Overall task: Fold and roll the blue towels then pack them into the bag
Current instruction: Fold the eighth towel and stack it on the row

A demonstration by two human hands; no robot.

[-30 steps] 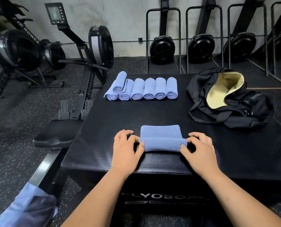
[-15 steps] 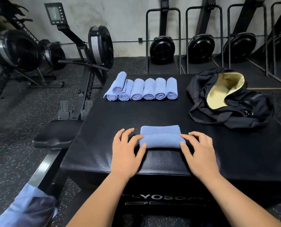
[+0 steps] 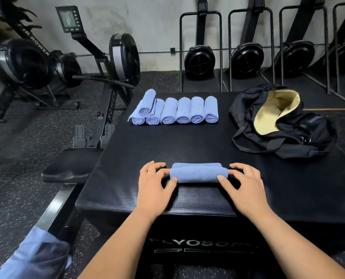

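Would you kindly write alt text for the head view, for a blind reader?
The left hand and right hand hold a partly rolled blue towel by its ends on a black box. Beyond lie rolled towels in a row and an open black bag.

Dim gym, soft even light from above, no hard glare. Faint sheen on the worktop [image 3: 197, 200] just below the left grip [image 3: 153, 188] and right grip [image 3: 246, 188], short shadows under both. Sharp there. Far out either side, lines bow, and the lower-left corner blurs.
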